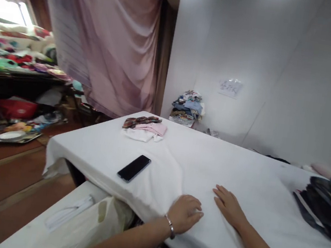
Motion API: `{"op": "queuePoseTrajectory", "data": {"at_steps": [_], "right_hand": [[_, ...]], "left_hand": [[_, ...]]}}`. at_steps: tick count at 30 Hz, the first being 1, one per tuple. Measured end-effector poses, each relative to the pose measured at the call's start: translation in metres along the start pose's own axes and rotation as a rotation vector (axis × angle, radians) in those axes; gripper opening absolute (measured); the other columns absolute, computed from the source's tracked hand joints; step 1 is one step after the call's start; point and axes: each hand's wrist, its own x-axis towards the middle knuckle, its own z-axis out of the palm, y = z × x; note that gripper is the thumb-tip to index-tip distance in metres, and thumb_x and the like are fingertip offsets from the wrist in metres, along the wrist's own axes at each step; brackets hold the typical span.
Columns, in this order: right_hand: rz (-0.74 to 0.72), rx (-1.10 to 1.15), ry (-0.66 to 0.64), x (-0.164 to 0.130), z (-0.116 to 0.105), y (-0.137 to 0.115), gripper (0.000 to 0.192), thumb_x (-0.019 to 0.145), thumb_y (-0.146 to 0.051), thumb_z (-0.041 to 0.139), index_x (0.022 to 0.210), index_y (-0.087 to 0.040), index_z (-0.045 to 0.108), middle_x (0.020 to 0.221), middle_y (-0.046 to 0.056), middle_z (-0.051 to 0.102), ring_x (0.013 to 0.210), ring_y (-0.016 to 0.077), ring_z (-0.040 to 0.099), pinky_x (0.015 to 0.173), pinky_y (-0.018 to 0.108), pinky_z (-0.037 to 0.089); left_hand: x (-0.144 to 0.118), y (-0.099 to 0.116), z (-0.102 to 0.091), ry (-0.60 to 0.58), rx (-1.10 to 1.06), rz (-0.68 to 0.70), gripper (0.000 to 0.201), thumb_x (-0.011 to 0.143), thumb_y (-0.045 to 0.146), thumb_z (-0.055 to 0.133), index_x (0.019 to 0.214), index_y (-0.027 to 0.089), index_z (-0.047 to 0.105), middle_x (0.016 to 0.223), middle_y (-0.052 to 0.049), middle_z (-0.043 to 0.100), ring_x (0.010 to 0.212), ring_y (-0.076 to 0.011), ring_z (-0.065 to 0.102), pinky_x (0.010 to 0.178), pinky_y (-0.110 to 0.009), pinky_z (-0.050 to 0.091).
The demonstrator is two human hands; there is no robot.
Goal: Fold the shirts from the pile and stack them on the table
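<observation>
While both hands lie on the white sheet (178, 163) that covers the counter (67, 143), neither grip holds anything. The left hand (186, 214) rests palm down just short of the sheet's near edge, its fingers curled loosely and close together, a metal bracelet (170, 226) round the wrist. The right hand (228, 205) lies flat just beside it, fingers stretched out and slightly spread, pressing on the cloth; the two hands are near each other but apart.

A black smartphone (134, 168) lies face up on the sheet, beyond the left hand and off to its left, well apart from it. Farther from the hands than the phone, near the sheet's far left corner, sits a small stack of folded clothes (146, 128): a brown plaid piece on top of pink and white ones. Against the wall past the sheet's far edge stands a heap of mixed garments (188, 107), with a paper note (230, 87) stuck to the wall just right of it. At the sheet's right edge, well apart from the right hand, lies a pile of dark fabric (325, 204).

Below the sheet's near left edge is a white plastic bag (99, 221), close to the left forearm. A pink curtain (109, 38) hangs beyond the sheet's far left corner.
</observation>
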Motion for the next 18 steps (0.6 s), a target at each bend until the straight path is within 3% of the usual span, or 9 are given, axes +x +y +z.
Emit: {"op": "queuePoseTrajectory", "data": {"at_steps": [3,5,7,9,13,15,18], "right_hand": [[-0.038,-0.046,0.039,0.0,0.004,0.005,0.049,0.091,-0.049,0.041,0.127,-0.024,0.062,0.143,0.007,0.05,0.135,0.027,0.044,0.11,0.05,0.036],[-0.041,-0.04,0.051,0.0,0.007,0.007,0.049,0.09,-0.051,0.041,0.126,-0.026,0.063,0.142,0.006,0.052,0.133,0.0283,0.045,0.11,0.052,0.037],[-0.034,-0.029,0.066,-0.001,0.011,0.012,0.048,0.089,-0.052,0.041,0.125,-0.031,0.064,0.141,0.004,0.051,0.133,0.0291,0.045,0.11,0.053,0.038],[-0.035,-0.015,0.093,-0.001,0.017,0.019,0.045,0.087,-0.053,0.043,0.125,-0.041,0.062,0.141,0.001,0.051,0.133,0.029,0.044,0.109,0.054,0.04],[-0.065,0.024,0.16,-0.002,0.034,0.037,0.048,0.079,-0.054,0.053,0.125,-0.066,0.047,0.138,-0.009,0.052,0.129,0.0282,0.047,0.104,0.056,0.044],[-0.072,0.025,0.19,-0.003,0.041,0.044,0.056,0.075,-0.055,0.056,0.124,-0.073,0.039,0.136,-0.01,0.053,0.127,0.0282,0.049,0.1,0.056,0.046],[-0.062,0.011,0.234,-0.005,0.047,0.05,0.061,0.069,-0.053,0.059,0.123,-0.074,0.038,0.132,-0.007,0.057,0.122,0.0289,0.053,0.096,0.053,0.048]], "left_hand": [[0.013,-0.002,-0.022,0.016,-0.067,-0.014,0.014,0.084,0.026,0.059,0.093,0.022,0.07,0.104,-0.002,0.072,0.1,-0.0142,0.064,0.094,-0.027,0.048],[0.032,-0.01,-0.051,0.013,0.013,-0.079,0.018,0.085,0.028,0.057,0.095,0.022,0.07,0.102,-0.001,0.072,0.094,-0.0139,0.065,0.089,-0.025,0.05],[0.056,-0.027,-0.091,0.024,0.173,-0.247,0.022,0.086,0.032,0.055,0.1,0.023,0.07,0.097,0.0,0.073,0.084,-0.0136,0.066,0.082,-0.025,0.051],[0.08,-0.054,-0.134,0.063,0.331,-0.443,0.026,0.086,0.033,0.054,0.104,0.022,0.069,0.094,-0.001,0.073,0.083,-0.0154,0.067,0.081,-0.026,0.051],[0.113,-0.123,-0.212,0.153,0.5,-0.649,0.029,0.086,0.027,0.052,0.108,0.015,0.068,0.111,-0.011,0.071,0.103,-0.0235,0.064,0.09,-0.033,0.048],[0.123,-0.155,-0.238,0.178,0.564,-0.739,0.033,0.085,0.023,0.052,0.115,0.014,0.064,0.119,-0.014,0.067,0.109,-0.0254,0.062,0.092,-0.035,0.047],[0.138,-0.194,-0.262,0.198,0.632,-0.828,0.044,0.086,0.021,0.049,0.128,0.013,0.055,0.127,-0.016,0.063,0.116,-0.0251,0.06,0.095,-0.034,0.046]]}}
